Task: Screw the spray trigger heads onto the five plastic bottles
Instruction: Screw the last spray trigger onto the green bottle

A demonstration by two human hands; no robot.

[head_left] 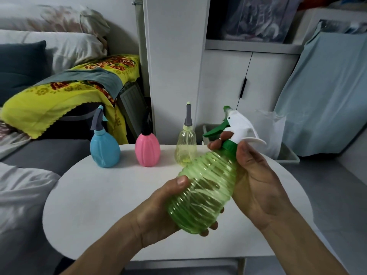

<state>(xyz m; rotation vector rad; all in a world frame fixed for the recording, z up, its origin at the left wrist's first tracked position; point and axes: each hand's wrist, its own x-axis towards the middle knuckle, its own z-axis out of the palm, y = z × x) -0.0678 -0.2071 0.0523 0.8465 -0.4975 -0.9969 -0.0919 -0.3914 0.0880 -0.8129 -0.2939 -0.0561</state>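
The left hand (pixel 158 213) is clasped under the tilted green bottle (pixel 202 191); its green collar (pixel 228 145) is gripped by the right hand (pixel 256 175) above.

Three bottles (pixel 147 148) are standing in a row along the far edge of the table (pixel 95 195). A fourth bottle (pixel 202 191) is hanging above the table, nearer and to the right.

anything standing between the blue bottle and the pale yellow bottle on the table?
Yes, in the head view: the pink bottle stands between the blue bottle and the pale yellow bottle, apart from both.
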